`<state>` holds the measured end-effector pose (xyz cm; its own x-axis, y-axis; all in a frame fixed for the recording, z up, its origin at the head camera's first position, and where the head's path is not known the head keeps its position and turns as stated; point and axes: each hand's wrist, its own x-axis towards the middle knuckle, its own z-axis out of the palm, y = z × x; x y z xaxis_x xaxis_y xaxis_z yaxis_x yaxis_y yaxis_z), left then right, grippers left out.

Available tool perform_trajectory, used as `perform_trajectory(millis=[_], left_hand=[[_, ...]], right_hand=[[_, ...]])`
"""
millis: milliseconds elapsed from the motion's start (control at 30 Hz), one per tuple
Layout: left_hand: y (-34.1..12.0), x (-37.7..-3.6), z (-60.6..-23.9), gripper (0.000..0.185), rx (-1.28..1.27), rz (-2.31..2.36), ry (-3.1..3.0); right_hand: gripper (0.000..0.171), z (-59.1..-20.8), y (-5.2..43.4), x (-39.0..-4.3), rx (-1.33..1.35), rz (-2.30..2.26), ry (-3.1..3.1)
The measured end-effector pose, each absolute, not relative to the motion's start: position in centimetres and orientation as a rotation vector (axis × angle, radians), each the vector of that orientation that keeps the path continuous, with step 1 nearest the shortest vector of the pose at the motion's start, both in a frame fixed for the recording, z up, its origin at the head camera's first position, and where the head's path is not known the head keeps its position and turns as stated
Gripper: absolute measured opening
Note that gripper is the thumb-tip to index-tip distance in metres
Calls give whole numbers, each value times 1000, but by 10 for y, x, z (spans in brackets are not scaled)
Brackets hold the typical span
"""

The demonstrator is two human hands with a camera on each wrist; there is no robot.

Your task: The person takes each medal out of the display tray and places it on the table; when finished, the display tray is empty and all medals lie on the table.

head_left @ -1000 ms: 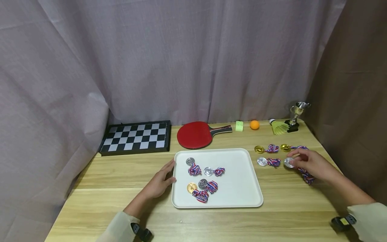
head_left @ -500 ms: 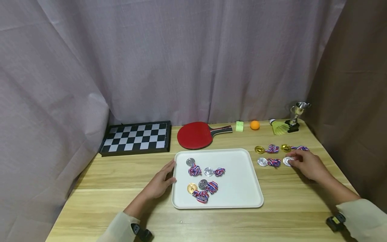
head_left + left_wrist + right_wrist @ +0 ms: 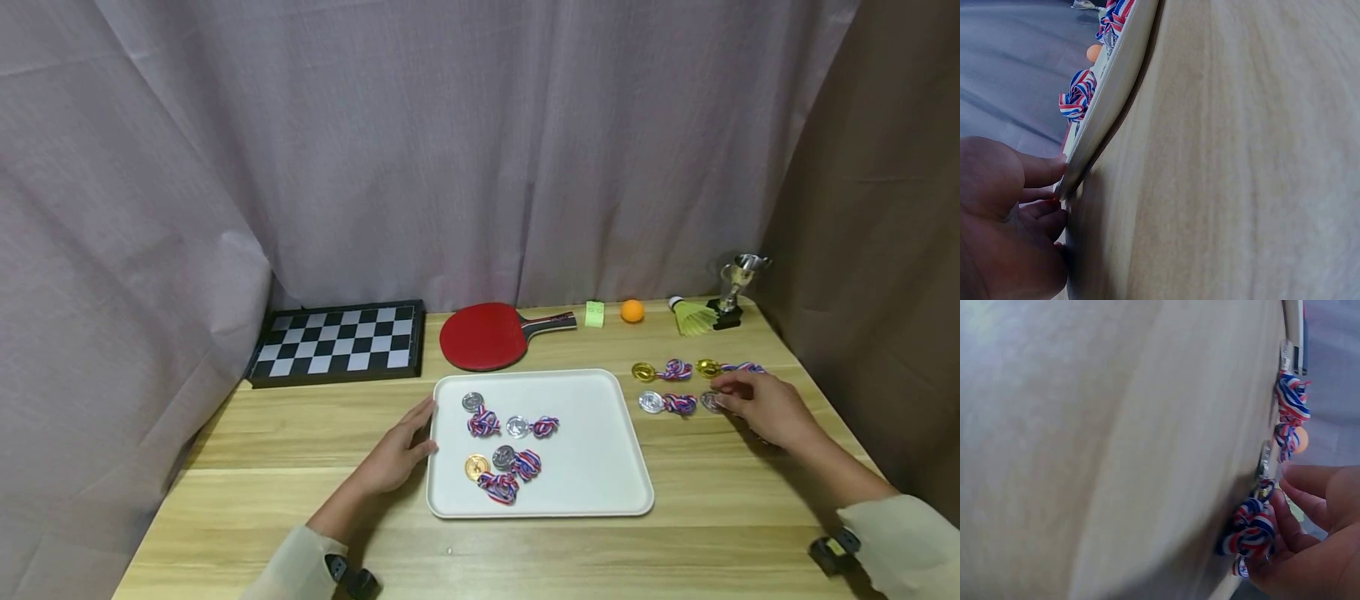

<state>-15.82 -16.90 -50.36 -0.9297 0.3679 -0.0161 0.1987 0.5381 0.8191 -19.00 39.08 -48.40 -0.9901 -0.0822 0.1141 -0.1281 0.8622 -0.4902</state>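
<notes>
My left hand [image 3: 399, 448] lies on the table with its fingers against the left rim of a white tray [image 3: 600, 475]; the left wrist view shows the fingertips [image 3: 1044, 174] touching that rim [image 3: 1116, 81]. The tray holds several silver and gold medals with red, white and blue ribbons, such as a silver one [image 3: 472, 401] and a gold one [image 3: 476, 465]. To the tray's right, my right hand [image 3: 759, 408] curls over the bunched ribbon [image 3: 1250, 534] of a silver medal [image 3: 711, 402] that lies on the table.
Beside my right hand lie another silver medal [image 3: 651, 402] and two gold ones [image 3: 642, 371] [image 3: 707, 367]. Along the back stand a chessboard [image 3: 337, 340], a red paddle [image 3: 483, 335], a green block [image 3: 594, 312], an orange ball [image 3: 632, 310], a shuttlecock [image 3: 692, 316] and a small trophy [image 3: 733, 287].
The ribbon that trailed toward me from the silver medal is now gathered under my right hand, which has shifted slightly back. My left hand has not moved.
</notes>
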Motion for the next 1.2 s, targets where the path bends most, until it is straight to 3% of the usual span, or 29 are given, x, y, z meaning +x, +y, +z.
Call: perform_trajectory(millis=[300,667,1200], left_hand=[[-169,-159,-504,63,484,1346,2583],[-169,-159,-503,64,506,1320,2599],[-171,-159,-503,64,510,1325,2590]], right_hand=[[28,-461,375,-180,213,808,-2874],[29,-433,310,-169,384,1017,-2916],[25,-444,219,-180,662,1285,-2883]])
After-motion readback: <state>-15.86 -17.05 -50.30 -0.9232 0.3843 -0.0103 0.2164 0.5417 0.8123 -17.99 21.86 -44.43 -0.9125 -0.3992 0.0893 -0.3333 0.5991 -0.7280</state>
